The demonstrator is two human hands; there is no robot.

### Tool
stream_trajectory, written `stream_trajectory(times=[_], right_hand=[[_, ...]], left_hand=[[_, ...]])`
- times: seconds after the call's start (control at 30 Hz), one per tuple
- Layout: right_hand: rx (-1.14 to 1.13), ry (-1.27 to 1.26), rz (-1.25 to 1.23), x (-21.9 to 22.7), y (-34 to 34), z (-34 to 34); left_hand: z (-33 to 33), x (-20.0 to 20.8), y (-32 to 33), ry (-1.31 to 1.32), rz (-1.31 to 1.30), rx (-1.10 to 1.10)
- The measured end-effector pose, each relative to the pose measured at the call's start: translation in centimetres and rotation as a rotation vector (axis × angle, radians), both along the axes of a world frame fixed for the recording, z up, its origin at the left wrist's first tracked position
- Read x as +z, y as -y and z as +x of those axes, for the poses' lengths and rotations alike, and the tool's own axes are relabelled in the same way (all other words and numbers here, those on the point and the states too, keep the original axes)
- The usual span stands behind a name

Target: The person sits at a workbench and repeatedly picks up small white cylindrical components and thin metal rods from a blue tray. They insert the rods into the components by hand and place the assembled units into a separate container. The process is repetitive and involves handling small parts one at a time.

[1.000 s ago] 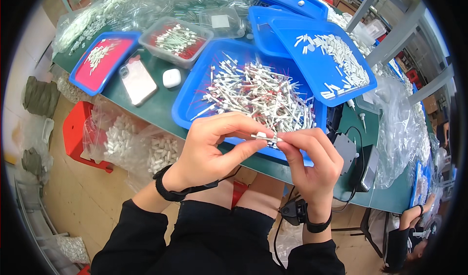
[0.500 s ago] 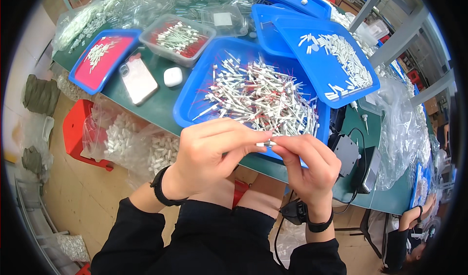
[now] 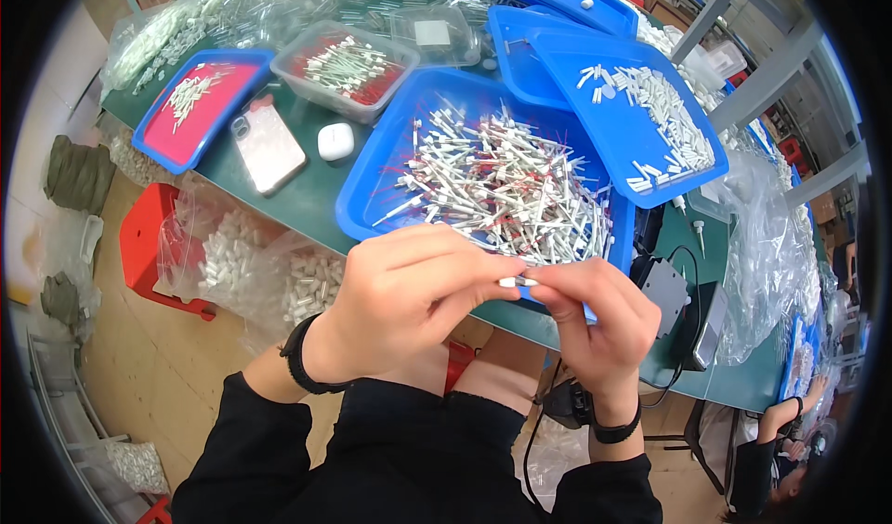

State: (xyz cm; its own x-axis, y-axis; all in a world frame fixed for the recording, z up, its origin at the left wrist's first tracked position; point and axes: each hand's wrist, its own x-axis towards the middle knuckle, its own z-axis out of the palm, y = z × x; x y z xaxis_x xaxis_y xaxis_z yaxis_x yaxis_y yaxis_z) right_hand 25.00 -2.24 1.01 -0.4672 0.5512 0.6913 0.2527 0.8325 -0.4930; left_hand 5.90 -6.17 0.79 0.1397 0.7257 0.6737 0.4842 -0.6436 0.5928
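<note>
At the near edge of the large blue tray (image 3: 346,210), my two hands meet fingertip to fingertip. Thumb and fingers of my left hand (image 3: 400,296) pinch a small white tube-shaped piece (image 3: 516,282) with a darker part along it. My right hand (image 3: 599,315) is closed on its other end, also by thumb and fingers. The fingertips cover part of the piece, so its full shape is hidden. Behind the hands, the tray holds a heap of thin white stick-like parts (image 3: 502,180) with white ends and red strands among them.
To the left are a pink-lined blue tray (image 3: 195,143), a phone (image 3: 268,148), a white earbud case (image 3: 335,141) and a clear tub (image 3: 409,83). A blue tray of white tubes (image 3: 595,120) lies right. Cabled black devices (image 3: 701,334) stand near the right edge. A co-worker's arm (image 3: 790,412) shows far right.
Both hands have shifted slightly right and down in the picture, still together. More of the small white piece shows between the fingertips. The whole scene has also slid a little right.
</note>
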Motion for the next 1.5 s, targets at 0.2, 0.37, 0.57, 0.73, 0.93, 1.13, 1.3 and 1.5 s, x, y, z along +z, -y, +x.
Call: stream_trajectory(times=[0.2, 0.37, 0.57, 0.73, 0.93, 1.13, 1.3, 1.5], right_hand=[[-0.002, -0.009, -0.063, 0.3, 0.5, -0.1], [-0.016, 0.034, 0.001, 0.6, 0.4, -0.4], [0.024, -0.007, 0.156, -0.1, -0.7, -0.4], [-0.003, 0.031, 0.018, 0.7, -3.1, -2.1], [-0.234, 0.251, 0.113, 0.9, -8.2, -3.2], [-0.744, 0.629, 0.01, 2.8, -16.9, 7.4], [-0.566, 0.82, -0.552, 3.3, -17.1, 8.8], [-0.43, 0.748, -0.297, 1.0, -17.8, 7.7]], left_hand=[[0.2, 0.0, 0.2, -0.006, 0.059, 0.006], [0.0, 0.1, 0.3, 0.017, -0.006, 0.03], [-0.2, 0.2, 0.0, 0.095, -0.136, -0.004], [-2.0, 0.0, -3.0, 0.023, -0.232, 0.009], [-11.5, 1.6, -12.4, -0.521, -0.16, 0.367], [-17.6, -1.5, -16.0, -0.776, -0.314, 0.48], [-16.3, -1.0, -15.5, -0.741, -0.264, 0.558], [-17.5, -1.4, -15.8, -0.404, -0.022, 0.582]])
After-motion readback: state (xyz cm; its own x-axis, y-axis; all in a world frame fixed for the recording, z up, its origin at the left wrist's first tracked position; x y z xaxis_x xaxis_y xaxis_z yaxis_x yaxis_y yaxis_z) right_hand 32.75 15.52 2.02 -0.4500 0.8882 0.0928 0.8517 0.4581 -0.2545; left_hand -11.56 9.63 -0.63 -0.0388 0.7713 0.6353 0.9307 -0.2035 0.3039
